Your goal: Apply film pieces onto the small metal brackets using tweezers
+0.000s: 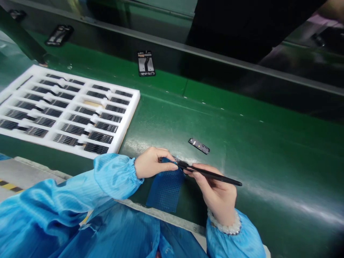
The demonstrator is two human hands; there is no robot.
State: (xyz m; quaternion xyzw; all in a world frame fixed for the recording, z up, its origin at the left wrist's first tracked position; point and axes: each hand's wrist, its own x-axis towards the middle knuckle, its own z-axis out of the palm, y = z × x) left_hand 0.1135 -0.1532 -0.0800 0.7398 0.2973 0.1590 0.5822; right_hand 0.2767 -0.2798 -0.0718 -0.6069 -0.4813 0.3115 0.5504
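Observation:
My left hand is closed in a pinch, thumb and forefinger meeting at the front end of a dark tool; what lies between the fingertips is too small to make out. The slim black pen-like tool rests in my right hand, its fingers wrapped round it and its back end pointing right. Below both hands lies a blue perforated sheet, its upper part partly hidden by the fingers. A small dark phone part with a pale strip sits on the green bench just beyond my right hand.
At left, a white foam tray holds several rows of black flex cables in slots. Opened phone bodies lie on the green strip further back. A dark rail crosses behind, with a dark-clothed person beyond.

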